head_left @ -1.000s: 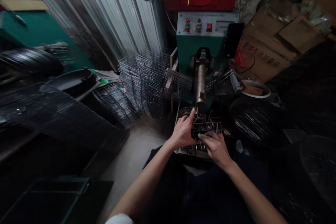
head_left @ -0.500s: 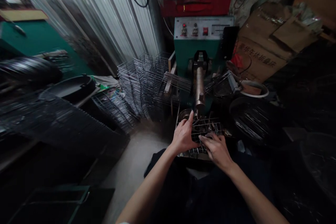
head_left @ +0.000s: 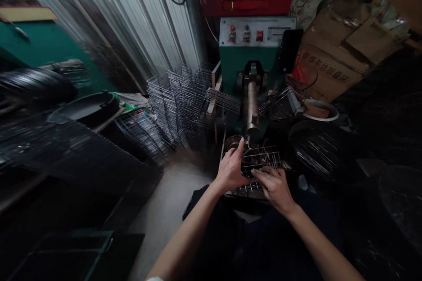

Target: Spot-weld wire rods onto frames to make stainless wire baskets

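Observation:
A small wire grid [head_left: 260, 156] lies below the copper-coloured arm [head_left: 252, 109] of a green machine [head_left: 231, 59]. At its left side, my left hand [head_left: 232, 169] holds the grid, with the index finger pointing up near the arm's lower tip and the thumb stretched to the right. My right hand [head_left: 272, 184] is closed on the grid's right part, its fingers pressed together over the wires. Parts of the wires are hidden behind both hands.
Stacked wire racks [head_left: 178, 105] stand left of the machine. A black basin [head_left: 323, 149] with thin rods is on the right, below a cardboard box [head_left: 336, 66]. A round pan [head_left: 85, 107] lies at the left.
The view has shifted slightly, so the machine's panel appears a little higher. Both hands keep nearly the same pose on the wire grid.

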A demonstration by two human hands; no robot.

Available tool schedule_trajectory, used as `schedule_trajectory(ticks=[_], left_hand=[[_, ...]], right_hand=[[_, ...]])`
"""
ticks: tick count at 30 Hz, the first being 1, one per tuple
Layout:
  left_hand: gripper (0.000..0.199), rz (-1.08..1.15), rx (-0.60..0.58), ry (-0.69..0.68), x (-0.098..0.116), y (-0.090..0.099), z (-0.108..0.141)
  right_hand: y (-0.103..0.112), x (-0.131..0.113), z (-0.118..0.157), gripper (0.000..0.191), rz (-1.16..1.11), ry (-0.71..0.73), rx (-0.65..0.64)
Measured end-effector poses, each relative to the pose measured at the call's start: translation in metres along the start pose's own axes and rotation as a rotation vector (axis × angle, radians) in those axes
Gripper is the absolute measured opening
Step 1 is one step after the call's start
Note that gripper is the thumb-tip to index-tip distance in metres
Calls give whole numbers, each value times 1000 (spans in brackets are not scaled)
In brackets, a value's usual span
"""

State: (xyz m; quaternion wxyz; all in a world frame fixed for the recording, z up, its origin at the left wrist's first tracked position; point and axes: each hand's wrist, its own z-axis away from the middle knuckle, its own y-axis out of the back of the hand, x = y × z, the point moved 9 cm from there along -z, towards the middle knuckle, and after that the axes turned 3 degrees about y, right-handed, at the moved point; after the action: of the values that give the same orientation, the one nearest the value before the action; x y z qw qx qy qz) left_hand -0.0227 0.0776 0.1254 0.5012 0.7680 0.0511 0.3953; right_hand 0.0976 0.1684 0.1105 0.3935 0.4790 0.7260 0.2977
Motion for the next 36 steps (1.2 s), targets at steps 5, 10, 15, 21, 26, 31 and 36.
schedule_trajectory(ticks=[5,10,15,21,26,31,36], left_hand=[[148,8,-2,14,-4,1,-5],[150,10,3,13,-10,1,-21],[147,-14,5,10,-10,5,-29],[146,-35,-10,-7,-10,7,-37],[147,-72,-14,-3,-18,11,-58],[147,-114,-18,-12,-21,13,-69],[145,-95,-56,3,-28,13,-84]], right_hand=[[3,2,-6,41,13,-4,26],[0,12,-19,36,40,-26,20],[-4,18,-27,36,54,-49,-7],[-2,18,-35,34,48,-106,-8],[9,30,-56,19,240,-214,20],[13,43,-62,21,273,-259,52],[12,55,-70,13,335,-209,26]])
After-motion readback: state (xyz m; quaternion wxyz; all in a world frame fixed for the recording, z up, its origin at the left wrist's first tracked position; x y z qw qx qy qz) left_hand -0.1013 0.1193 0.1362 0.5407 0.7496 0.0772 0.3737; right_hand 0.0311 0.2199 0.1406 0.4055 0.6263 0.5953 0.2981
